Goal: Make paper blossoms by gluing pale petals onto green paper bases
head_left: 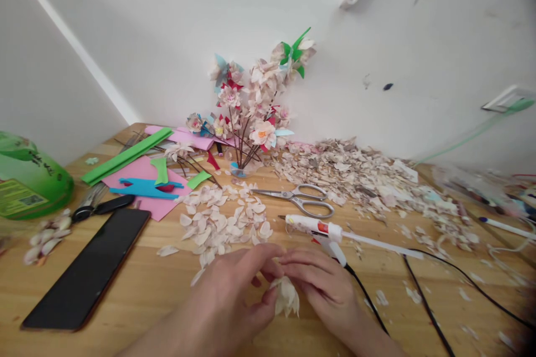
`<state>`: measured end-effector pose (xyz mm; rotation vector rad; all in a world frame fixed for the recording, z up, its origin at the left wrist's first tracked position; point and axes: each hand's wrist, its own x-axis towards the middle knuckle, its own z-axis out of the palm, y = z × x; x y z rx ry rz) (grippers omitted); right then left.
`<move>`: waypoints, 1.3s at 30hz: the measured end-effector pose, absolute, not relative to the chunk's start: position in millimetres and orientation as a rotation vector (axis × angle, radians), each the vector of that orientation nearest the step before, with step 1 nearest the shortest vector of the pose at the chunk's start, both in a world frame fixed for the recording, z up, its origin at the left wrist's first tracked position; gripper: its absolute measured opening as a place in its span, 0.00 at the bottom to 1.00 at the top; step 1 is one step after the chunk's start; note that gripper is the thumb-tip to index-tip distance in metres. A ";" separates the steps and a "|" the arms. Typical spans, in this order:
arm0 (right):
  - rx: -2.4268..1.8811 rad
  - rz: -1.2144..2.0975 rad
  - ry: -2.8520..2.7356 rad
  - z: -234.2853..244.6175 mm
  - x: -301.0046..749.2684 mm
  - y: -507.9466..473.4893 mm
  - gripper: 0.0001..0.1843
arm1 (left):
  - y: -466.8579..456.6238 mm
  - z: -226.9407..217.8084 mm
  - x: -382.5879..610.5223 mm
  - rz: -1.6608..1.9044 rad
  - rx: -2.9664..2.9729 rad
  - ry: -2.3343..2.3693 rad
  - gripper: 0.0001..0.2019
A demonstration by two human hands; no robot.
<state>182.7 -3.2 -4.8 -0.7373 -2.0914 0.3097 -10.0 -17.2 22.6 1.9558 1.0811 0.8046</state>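
Close to the table's near edge, my left hand (240,284) and my right hand (324,281) meet around a small flower of pale, papery petals (287,297). The left thumb and fingers pinch it from one side, while my right fingertips press in from the other; its upper part is hidden by the fingers. Just beyond lies a spread of loose pale petals (226,217). A white glue gun (312,226) with a glue stick in its back rests past my right hand. Behind that lies a pair of metal scissors (299,198), blades pointing left.
Finished petal flowers on stems (262,106) stand against the wall. A heap of dry peelings (355,170) covers the back right, and a black cable (422,301) crosses the right side. To the left are a phone (87,268), coloured paper (138,178) and a green bottle (31,178).
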 end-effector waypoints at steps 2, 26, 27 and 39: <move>-0.746 0.309 -2.088 -4.2 181.9 -3.6 0.14 | -17.7 22.5 -10.2 0.809 1.959 1.089 0.23; -1.054 0.783 -1.574 -29.3 174.7 -5.6 0.04 | -6.1 31.9 -10.3 0.775 0.976 0.959 0.25; -1.058 0.789 -1.573 -28.6 174.0 -5.4 0.04 | -5.2 31.0 -10.1 0.784 0.962 0.944 0.25; -1.136 0.967 -1.487 -28.9 171.4 -4.4 0.02 | 0.5 34.8 -4.4 0.790 0.492 0.711 0.31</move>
